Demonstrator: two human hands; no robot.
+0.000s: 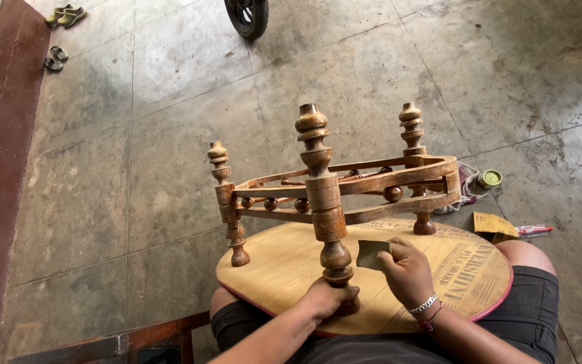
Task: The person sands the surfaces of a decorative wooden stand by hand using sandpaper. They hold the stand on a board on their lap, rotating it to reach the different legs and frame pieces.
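Note:
A small round wooden table (277, 263) lies upside down on my lap, its three turned legs pointing up. My left hand (328, 296) grips the base of the nearest leg (322, 195) where it meets the tabletop. My right hand (405, 269), with bracelets at the wrist, holds a small dark piece of sandpaper (372, 254) against the underside of the top, just right of that leg. A curved rail with wooden balls (372, 185) links the legs.
On the concrete floor to the right lie a small round tin (490, 178), a rag (466, 189), a yellow sheet of sandpaper (493, 226) and a red pen-like tool (533, 230). A wheel (247, 17) stands at the top, sandals (62, 17) at the top left, a wooden frame (102, 344) at the bottom left.

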